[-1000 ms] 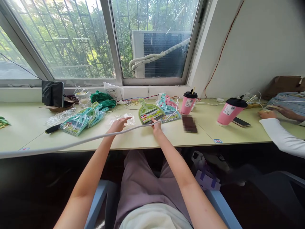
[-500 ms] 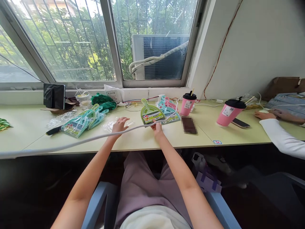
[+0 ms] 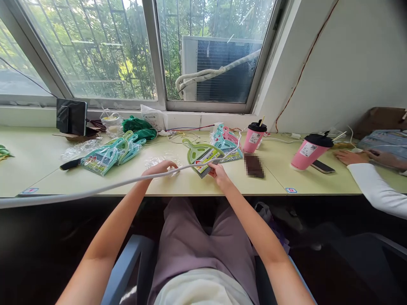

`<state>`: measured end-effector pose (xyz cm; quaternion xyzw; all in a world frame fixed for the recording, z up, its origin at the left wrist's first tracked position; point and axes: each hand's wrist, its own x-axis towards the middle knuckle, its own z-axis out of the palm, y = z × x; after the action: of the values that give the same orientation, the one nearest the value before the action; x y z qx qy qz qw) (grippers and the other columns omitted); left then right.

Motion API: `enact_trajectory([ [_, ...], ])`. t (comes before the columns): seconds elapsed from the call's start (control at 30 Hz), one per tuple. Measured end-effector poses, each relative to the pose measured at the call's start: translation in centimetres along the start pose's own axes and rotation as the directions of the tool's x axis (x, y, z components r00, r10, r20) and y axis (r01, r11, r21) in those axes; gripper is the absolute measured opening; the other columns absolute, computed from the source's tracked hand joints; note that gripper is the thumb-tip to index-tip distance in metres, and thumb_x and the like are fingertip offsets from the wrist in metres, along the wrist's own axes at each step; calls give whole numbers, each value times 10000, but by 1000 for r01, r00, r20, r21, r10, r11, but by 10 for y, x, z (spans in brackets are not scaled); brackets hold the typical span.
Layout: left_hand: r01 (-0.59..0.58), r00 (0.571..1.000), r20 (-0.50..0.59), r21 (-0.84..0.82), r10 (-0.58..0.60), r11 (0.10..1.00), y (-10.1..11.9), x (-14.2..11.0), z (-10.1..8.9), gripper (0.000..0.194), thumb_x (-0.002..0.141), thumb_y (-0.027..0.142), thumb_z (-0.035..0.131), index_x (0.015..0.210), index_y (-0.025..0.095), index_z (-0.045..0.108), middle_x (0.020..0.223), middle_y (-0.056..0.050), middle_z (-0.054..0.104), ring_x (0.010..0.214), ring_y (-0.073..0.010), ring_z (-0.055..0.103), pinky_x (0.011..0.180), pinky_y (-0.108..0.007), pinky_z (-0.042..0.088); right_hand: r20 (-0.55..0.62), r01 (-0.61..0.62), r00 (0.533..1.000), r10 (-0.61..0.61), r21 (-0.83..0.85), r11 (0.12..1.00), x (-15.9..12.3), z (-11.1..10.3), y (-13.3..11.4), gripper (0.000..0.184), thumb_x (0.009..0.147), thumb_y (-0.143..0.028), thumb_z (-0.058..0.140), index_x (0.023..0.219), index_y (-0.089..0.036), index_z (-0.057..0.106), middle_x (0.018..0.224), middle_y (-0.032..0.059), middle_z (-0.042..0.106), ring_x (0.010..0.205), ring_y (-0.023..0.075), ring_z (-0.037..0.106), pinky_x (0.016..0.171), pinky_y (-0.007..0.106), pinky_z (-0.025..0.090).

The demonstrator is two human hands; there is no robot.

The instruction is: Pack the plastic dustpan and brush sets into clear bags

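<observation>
While right hand (image 3: 220,174) pinches green dustpan (image 3: 203,154) by near edge, handle (image 3: 190,146) points away and leftward; left hand (image 3: 159,167) stays farther off, by plastic wrap (image 3: 152,161), fingers bent (whether gripping, cannot tell).

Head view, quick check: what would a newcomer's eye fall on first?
Probably the long white cord, sweeping in from the left edge and across the table. Next would likely come the green dustpan near the middle, held at its lower right edge by the right hand. Two pink cups with black lids also stand out, to its right.
</observation>
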<state>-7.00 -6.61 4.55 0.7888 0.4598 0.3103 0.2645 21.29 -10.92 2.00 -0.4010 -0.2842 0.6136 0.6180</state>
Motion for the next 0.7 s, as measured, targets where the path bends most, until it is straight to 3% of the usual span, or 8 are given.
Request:
enact_trajectory([
  [0.1, -58, 990, 134, 102, 44, 993, -3, 1, 0, 337, 570, 190, 749, 896, 280, 746, 1012, -64, 715, 1034, -315, 635, 957, -398, 480, -26, -34, 999, 32, -54, 998, -8, -6, -6, 112, 782, -88, 670, 812, -166, 596, 762, 18, 738, 633, 130, 688, 568, 217, 580],
  [0.23, 35, 997, -70, 232, -19, 972, -11, 4, 12, 489, 564, 306, 840, 1030, 247, 704, 1189, -112, 669, 1240, -393, 520, 1074, -464, 378, -2, -81, 997, 81, -106, 991, -22, -3, -8, 81, 793, -85, 664, 835, -141, 622, 769, 40, 742, 629, 134, 688, 584, 224, 583],
  [0.37, 135, 975, -212, 343, -64, 930, -19, 2, 20, 569, 699, 422, 774, 1205, 202, 635, 1362, -150, 577, 1352, -383, 419, 1133, -485, 295, 84, -125, 986, 142, -179, 976, -37, 8, 0, 108, 785, -114, 685, 878, -138, 634, 804, 54, 752, 684, 161, 708, 637, 261, 601],
  [0.53, 319, 944, -213, 375, -253, 870, -26, -17, 2, 696, 782, 429, 680, 1387, 131, 511, 1487, -179, 461, 1410, -346, 363, 1139, -446, 306, 77, -190, 972, 221, -292, 937, -48, 20, 13, 114, 771, -85, 674, 857, -138, 622, 810, 65, 748, 752, 182, 716, 739, 308, 609],
  [0.7, 301, 953, -176, 428, -248, 853, -21, -43, -18, 642, 782, 415, 649, 1358, 146, 559, 1471, -164, 491, 1401, -354, 384, 1126, -450, 336, 77, -199, 970, 231, -294, 935, -47, 22, 15, 92, 786, -58, 643, 839, -131, 626, 807, 63, 736, 737, 177, 704, 739, 336, 613],
])
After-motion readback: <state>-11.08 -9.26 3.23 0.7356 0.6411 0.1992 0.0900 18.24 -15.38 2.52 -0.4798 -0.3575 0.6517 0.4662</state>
